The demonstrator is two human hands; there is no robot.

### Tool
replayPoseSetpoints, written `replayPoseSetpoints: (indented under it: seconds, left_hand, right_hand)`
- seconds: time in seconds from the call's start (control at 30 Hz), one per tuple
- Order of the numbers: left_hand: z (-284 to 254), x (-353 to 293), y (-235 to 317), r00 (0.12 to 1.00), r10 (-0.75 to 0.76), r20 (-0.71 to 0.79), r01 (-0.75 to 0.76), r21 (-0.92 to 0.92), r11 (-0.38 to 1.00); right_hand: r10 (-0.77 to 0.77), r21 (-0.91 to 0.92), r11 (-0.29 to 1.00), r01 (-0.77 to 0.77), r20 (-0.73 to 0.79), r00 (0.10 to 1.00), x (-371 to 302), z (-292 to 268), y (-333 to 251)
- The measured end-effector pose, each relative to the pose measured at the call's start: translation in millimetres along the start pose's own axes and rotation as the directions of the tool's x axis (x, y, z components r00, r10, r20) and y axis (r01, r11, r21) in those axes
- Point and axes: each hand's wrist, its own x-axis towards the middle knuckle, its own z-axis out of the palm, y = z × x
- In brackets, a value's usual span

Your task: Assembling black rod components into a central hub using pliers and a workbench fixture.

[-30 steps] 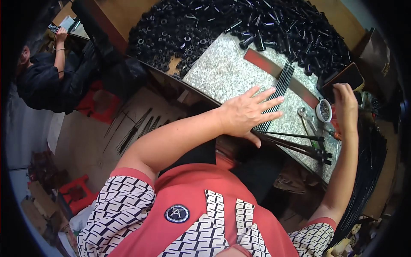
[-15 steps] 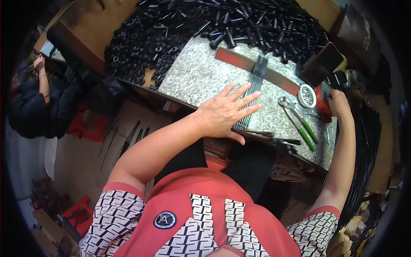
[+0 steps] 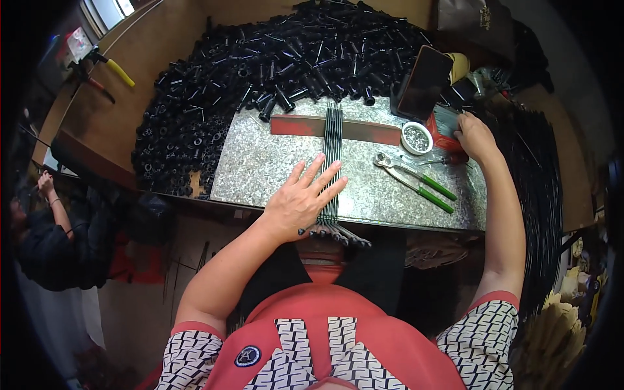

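Note:
My left hand (image 3: 300,200) lies with fingers spread on a bundle of thin black rods (image 3: 333,140), which runs away from me across the bench. The rods' near ends, with dark bent tips, stick out past the bench's front edge. Their far part rests over a red and dark flat bar (image 3: 370,132) lying crosswise. My right hand (image 3: 476,136) is at the right side of a small red box (image 3: 443,127) with a grey top. Its fingers are curled together there; what they hold, if anything, is hidden.
Green-handled pincers (image 3: 416,182) and a white bowl of small metal bits (image 3: 416,138) lie near the right hand. A phone (image 3: 424,81) stands behind. Black tubular parts (image 3: 279,62) pile up at the back. Long black rods (image 3: 536,175) hang at right. Another person (image 3: 58,227) sits far left.
The view has shifted, so the bench sits lower and further left in the picture. My left hand stays spread on the rods, and my right hand stays at the red box.

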Motion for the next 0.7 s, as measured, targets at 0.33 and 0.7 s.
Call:
replayPoseSetpoints:
  seconds: [0.33, 0.7]
  left_hand:
    - [-1.1, -1.8, -2.2, 1.0, 0.004, -0.009, -0.004, -0.037, 0.999]
    - [9.7, -0.9, -1.7, 0.996, 0.033, -0.079, -0.028, 0.061, 0.998]
  right_hand:
    - [-0.23, 0.204, 0.933, 0.296, -0.293, 0.928, 19.4, -15.0, -95.0]
    - [-0.42, 0.104, 0.888, 0.449, -0.219, 0.881, 53.7, 35.5, -149.3]
